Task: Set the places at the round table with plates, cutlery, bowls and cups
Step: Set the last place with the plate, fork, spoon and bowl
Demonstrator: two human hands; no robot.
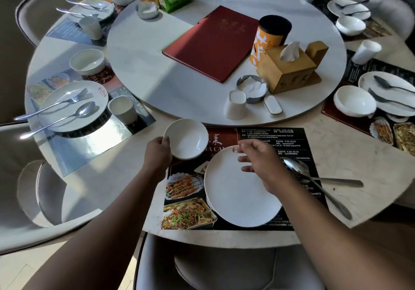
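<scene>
At lower centre, the person's left hand [157, 150] gripped the rim of a white bowl [188, 139] at the placemat's [269, 133] upper-left corner. The right hand [258, 157] hung loose-fingered over the plate [238, 195], apparently holding nothing. A spoon [296, 166] and a second utensil [336, 182] lay crossed to the plate's right, and no cup stood there yet. The other visible places looked set. The bowl sat close between the plate and the turntable [179, 83] rim, with bare tabletop to its left.

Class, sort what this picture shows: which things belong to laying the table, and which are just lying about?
Belonging: bowl gripped by the left hand, plate, spoon, placemat.
Lying about: red menu, tissue box, orange canister, metal ashtray.
</scene>
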